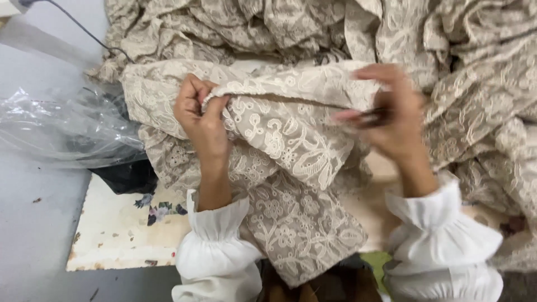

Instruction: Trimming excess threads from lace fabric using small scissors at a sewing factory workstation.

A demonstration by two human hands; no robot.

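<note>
Pinching a folded edge of the beige lace fabric (291,140), the left hand (201,114) sits centre-left of the frame, fingers curled tight w/ the cloth bunched between thumb & fingertips. Right hand (391,114) is centre-right, blurred; it's closed around a small dark tool (372,117), poss. snips or a thread cutter, can't say for sure given the blur. Tool tip sits right at the same folded edge, which runs taut between the two hands.

Fabric is embroidered w/ cream floral & scroll patterns on a tan net. One flap hangs down from the hands toward bottom centre, draping over the person's lap. Rest of the cloth is heaped in folds across the top & right of the frame.

Both wrists wear white gathered sleeves (215,246), left one at bottom centre-left, right one at bottom right.

Under the cloth, lower left, a worn cream board (117,229) w/ a faded flower print & rusty chipped edges. Just above it, mid-left, crumpled clear plastic sheeting (61,128) over something dark. Thin black cable (84,31) runs diagonally at upper left across the grey floor (33,223).
</note>
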